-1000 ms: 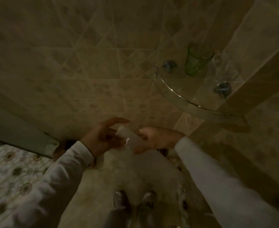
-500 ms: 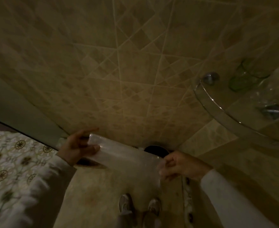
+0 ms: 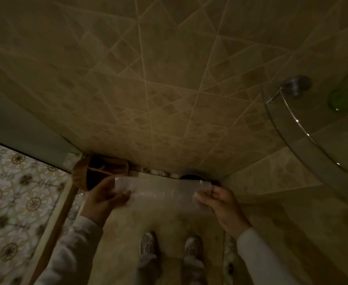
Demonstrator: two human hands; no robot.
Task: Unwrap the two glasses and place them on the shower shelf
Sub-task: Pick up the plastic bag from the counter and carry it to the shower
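Note:
A clear sheet of plastic wrap (image 3: pixel 165 194) is stretched flat between my two hands, low in the view. My left hand (image 3: pixel 105 197) pinches its left end and my right hand (image 3: pixel 220 204) pinches its right end. At the right edge, the curved glass shower shelf (image 3: pixel 292 130) is fixed to the tiled corner by a metal mount (image 3: pixel 296 85). A green glass (image 3: pixel 347 95) stands on the shelf, partly cut off by the frame. No other glass is visible.
A wicker basket (image 3: pixel 82 171) sits on the floor against the tiled wall, just behind my left hand. A dark round drain (image 3: pixel 191 177) lies at the wall's base. Patterned floor tiles (image 3: pixel 15 192) spread left. My shoes (image 3: pixel 148 243) show below.
My hands have moved apart, stretching the wrap out wide and flat. The view has swung left and down, so the shelf now sits at the right edge.

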